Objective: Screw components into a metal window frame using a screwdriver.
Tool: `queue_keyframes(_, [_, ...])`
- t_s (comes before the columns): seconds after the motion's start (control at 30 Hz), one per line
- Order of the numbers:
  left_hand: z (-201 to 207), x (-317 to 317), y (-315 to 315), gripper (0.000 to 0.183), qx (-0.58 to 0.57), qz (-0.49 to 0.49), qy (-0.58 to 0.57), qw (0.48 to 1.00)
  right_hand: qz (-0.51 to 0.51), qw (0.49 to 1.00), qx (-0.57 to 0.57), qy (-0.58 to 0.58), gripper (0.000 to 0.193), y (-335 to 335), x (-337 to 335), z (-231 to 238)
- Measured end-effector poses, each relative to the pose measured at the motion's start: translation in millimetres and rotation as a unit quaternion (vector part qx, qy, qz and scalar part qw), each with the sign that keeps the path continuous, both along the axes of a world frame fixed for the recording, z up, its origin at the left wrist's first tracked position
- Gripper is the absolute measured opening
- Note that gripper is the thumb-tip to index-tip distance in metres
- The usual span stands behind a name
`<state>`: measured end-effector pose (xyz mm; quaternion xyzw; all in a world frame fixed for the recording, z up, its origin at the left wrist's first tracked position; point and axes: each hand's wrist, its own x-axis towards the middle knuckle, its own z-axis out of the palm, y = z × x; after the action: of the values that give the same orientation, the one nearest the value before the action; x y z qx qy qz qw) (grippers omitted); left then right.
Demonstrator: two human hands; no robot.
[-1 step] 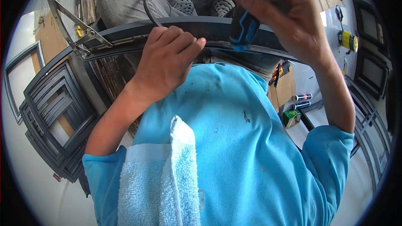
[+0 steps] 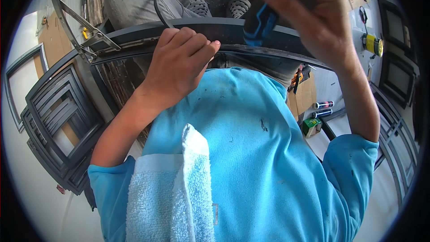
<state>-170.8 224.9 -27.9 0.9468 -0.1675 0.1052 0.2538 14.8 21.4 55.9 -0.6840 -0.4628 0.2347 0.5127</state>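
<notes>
A dark grey window frame [image 2: 233, 33], slightly curved by the lens, lies across in front of my body. Above its left part, my left hand [image 2: 181, 58] is curled with the thumb pointing right. A thin black strip [image 2: 157, 4] runs down from the top into its fingers; the palm side is hidden. My right hand [image 2: 313, 18] is raised over the right part of the frame, wrapped round a blue-and-black tool [image 2: 260, 24]. The tool's lower end hangs over the frame bar; its upper end is blurred and partly cut off by the picture's edge.
A metal hinge arm [image 2: 89, 29] juts up at the frame's left end. Dark frames [image 2: 67, 116] are stacked at left, more [image 2: 396, 71] at right. A yellow-and-black tape measure [image 2: 372, 45], tubes [image 2: 323, 105] and a green box [image 2: 312, 127] lie at right. A towel [image 2: 170, 188] hangs on my chest.
My right hand and the blue-and-black tool have shifted slightly up; the tool's lower end has risen and moved a little left. My left hand stays in place.
</notes>
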Motion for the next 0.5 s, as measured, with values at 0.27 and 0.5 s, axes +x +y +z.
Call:
queue_keyframes(0.27, [-6, 3, 4, 0.02, 0.027, 0.005, -0.012, 1.0, -0.067, 0.996, -0.05, -0.029, 0.03, 2, -40, -41])
queue_keyframes(0.5, [-15, -3, 1, 0.019, 0.011, 0.029, -0.068, 0.997, -0.046, 0.996, -0.074, -0.022, 0.031, 4, -46, -40])
